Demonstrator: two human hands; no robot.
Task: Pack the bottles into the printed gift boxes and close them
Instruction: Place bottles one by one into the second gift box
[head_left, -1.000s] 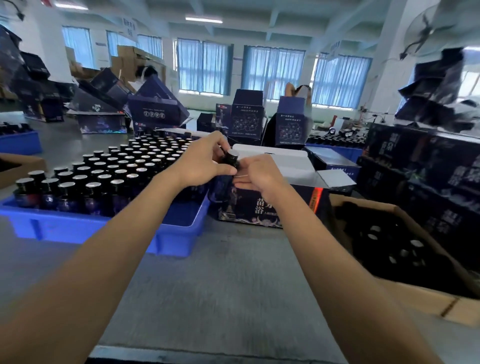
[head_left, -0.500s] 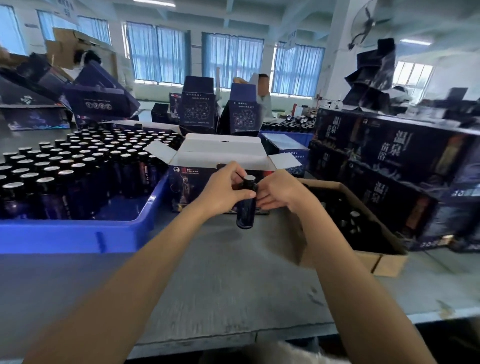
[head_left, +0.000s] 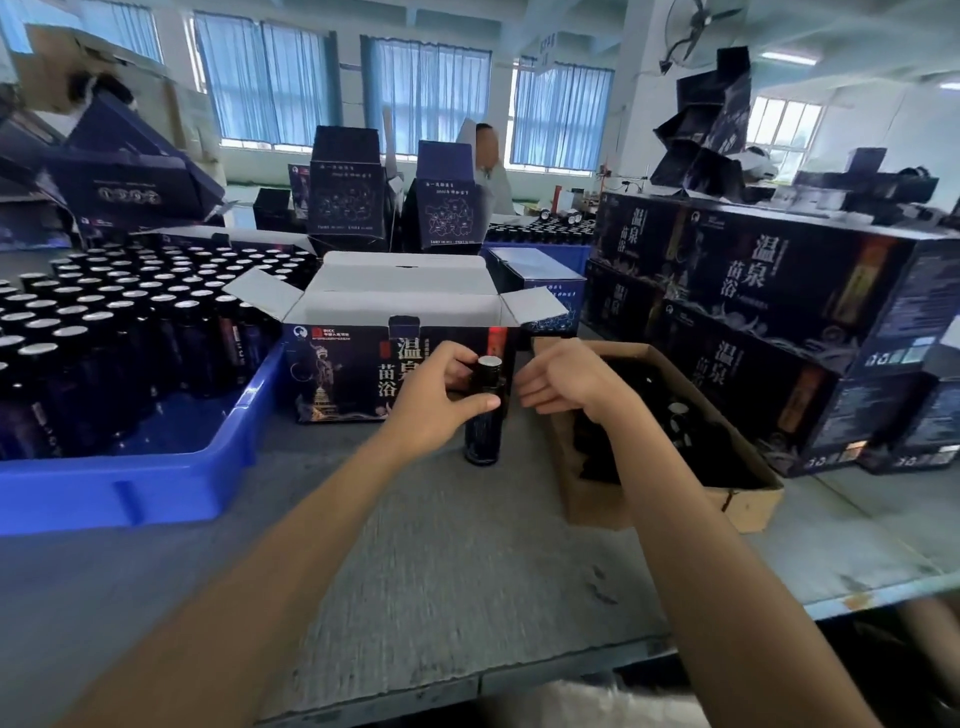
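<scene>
Head view: the right hand (head_left: 566, 382) has come off the bottle (head_left: 482, 431), which both hands held at the cap half a second ago. It now hangs just beside the bottle, its grip loose and empty. The left hand (head_left: 441, 400) keeps its grip closed round the bottle's neck. The bottle stands upright at the worktop (head_left: 415, 571), in front of the open gift box (head_left: 353, 374). The work at the cap looks finished, so the bottle likely goes into the box next.

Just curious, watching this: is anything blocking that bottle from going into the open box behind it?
Only the front wall of the gift box: the bottle, gripped by the left hand, is low before it. The flaps are folded open; nothing visible covers the top.
</scene>
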